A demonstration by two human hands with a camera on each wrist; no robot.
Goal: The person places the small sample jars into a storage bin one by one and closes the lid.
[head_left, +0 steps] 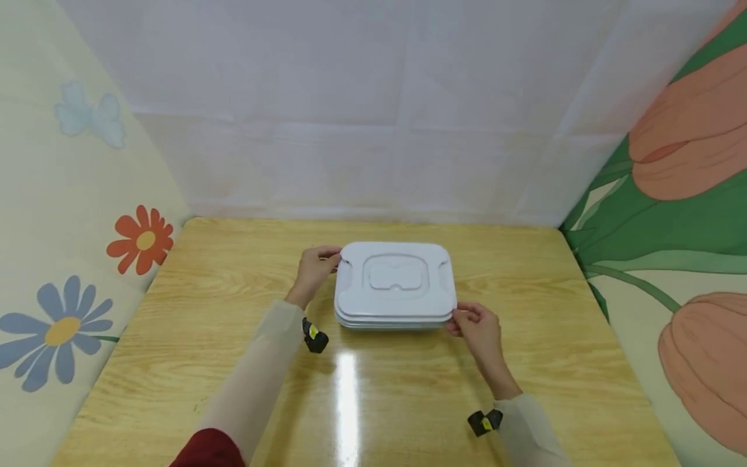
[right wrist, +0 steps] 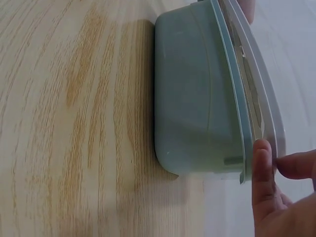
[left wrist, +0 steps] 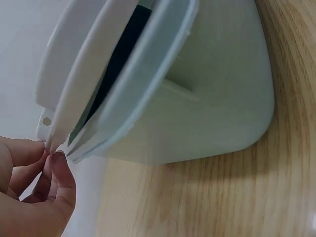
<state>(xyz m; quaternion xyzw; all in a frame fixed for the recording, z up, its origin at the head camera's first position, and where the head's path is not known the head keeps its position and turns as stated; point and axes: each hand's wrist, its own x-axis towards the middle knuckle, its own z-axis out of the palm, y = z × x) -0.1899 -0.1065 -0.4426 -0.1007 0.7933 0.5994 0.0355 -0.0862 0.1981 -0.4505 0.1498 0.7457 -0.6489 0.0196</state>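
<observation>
A white rectangular lid [head_left: 373, 303] with rounded corners lies over a pale green plastic box [right wrist: 190, 98] that stands on the table. My left hand [head_left: 313, 271] pinches the lid's edge at its far left corner between thumb and fingers. At the near right corner, my right hand [head_left: 481, 329] grips the lid's edge, thumb on top and fingers beneath. In the left wrist view a gap shows between the lid and the box rim [left wrist: 143, 81], with something dark inside. A narrower gap runs along the rim in the right wrist view.
The light wood table [head_left: 233, 363] meets a white cloth backdrop [head_left: 350, 162] behind the box. Flower-printed cloths [head_left: 64, 194] stand along both sides. A small black device with a yellow mark [head_left: 315, 337] is worn at each wrist.
</observation>
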